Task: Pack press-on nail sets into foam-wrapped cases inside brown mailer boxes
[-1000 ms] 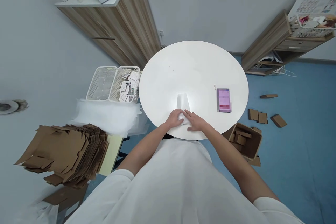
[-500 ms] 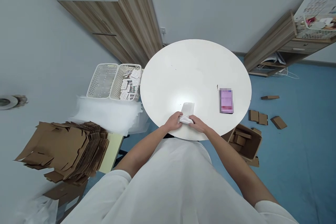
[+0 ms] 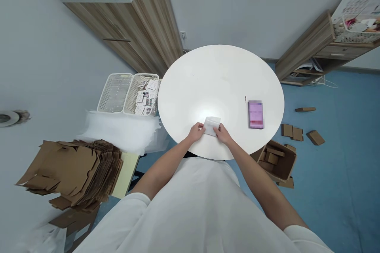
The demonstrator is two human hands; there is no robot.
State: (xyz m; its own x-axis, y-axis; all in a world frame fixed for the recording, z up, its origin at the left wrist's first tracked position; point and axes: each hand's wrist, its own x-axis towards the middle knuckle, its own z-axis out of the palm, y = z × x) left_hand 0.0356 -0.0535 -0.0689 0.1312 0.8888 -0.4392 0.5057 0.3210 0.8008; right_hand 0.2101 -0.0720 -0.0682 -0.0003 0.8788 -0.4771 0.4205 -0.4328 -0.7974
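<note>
A small white packet [image 3: 211, 125], seemingly a folded sheet of thin foam or tissue, lies near the front edge of the round white table [image 3: 219, 75]. Along its left edge, my left hand [image 3: 196, 132] pinches it between thumb and fingers. From the right, my right hand [image 3: 223, 133] grips the other side, the thumb lying on top. What the sheet wraps, if anything, cannot be seen. A purple, blurred-out rectangular thing [image 3: 256, 114] rests farther right on the table.
Left of the table are a clear-sleeve basket [image 3: 114, 93], a basket of small cards [image 3: 142, 95], white foam-like sheets [image 3: 118, 130] and stacked flat cardboard [image 3: 68, 166]. An open carton [image 3: 277, 162] with small boxes stands at lower right; small brown boxes [image 3: 292, 132] lie on the floor.
The loose flap of the white sheet has been folded over, so it is now a compact, flat rectangle. My hands have shifted to its left and right sides.
</note>
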